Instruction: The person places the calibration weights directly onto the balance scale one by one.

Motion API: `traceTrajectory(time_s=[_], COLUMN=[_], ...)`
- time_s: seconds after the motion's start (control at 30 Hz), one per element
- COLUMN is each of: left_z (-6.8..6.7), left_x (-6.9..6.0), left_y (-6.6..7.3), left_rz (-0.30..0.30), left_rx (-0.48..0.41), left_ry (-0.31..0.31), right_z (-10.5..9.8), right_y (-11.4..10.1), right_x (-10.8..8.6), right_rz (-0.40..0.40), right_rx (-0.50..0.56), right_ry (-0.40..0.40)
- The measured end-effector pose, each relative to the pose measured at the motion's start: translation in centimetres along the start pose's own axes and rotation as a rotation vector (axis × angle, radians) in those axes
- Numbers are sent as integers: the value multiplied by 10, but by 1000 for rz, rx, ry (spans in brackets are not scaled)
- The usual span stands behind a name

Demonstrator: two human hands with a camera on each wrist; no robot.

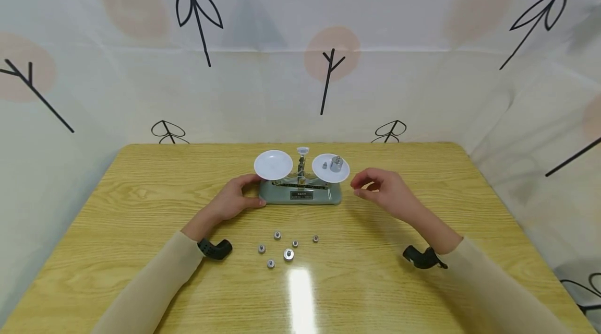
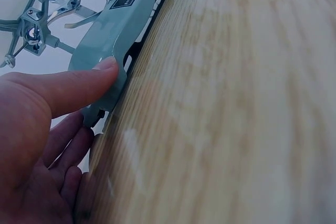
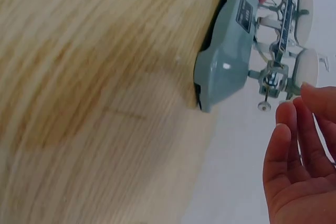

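Note:
A green-grey balance scale (image 1: 281, 195) stands near the back of the table. My left hand (image 1: 231, 199) grips its left end; in the left wrist view the thumb (image 2: 86, 85) lies on the front of the base, with fingers behind. The left white pan (image 1: 273, 165) bears nothing. On the right pan (image 1: 324, 176) sit a large metal weight (image 1: 336, 165) and a small weight (image 1: 324, 166). Just right of that pan hovers my right hand (image 1: 387, 193), fingers loosely bent, nothing visible between them. In the right wrist view its fingertips (image 3: 286, 109) appear near the pan.
Several small metal weights, one larger weight (image 1: 288, 254) among them, stand on the wooden table (image 1: 155, 209) in front of the scale. A patterned cloth (image 1: 263, 88) hangs behind the table. Black wrist cameras (image 1: 215, 249) sit on both forearms.

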State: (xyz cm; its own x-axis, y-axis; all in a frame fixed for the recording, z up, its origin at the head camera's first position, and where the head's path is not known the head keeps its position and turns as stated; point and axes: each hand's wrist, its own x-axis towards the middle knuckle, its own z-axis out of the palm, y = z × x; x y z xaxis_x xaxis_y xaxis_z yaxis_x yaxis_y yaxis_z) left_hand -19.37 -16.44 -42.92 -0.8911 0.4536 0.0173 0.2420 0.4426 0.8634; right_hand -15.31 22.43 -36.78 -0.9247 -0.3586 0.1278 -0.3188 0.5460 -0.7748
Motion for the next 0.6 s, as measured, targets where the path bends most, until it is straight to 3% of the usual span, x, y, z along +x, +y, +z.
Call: traceTrajectory(time_s=[0.23, 0.6], left_z=[-1, 0], left_x=[-1, 1], left_y=[1, -2], left_rz=[-1, 3], left_rx=[22, 18], left_ry=[3, 2], right_z=[13, 34], right_y=[-3, -8], right_x=[-5, -11], right_rz=[-42, -131], right_rx=[25, 40], right_ry=[-41, -214])
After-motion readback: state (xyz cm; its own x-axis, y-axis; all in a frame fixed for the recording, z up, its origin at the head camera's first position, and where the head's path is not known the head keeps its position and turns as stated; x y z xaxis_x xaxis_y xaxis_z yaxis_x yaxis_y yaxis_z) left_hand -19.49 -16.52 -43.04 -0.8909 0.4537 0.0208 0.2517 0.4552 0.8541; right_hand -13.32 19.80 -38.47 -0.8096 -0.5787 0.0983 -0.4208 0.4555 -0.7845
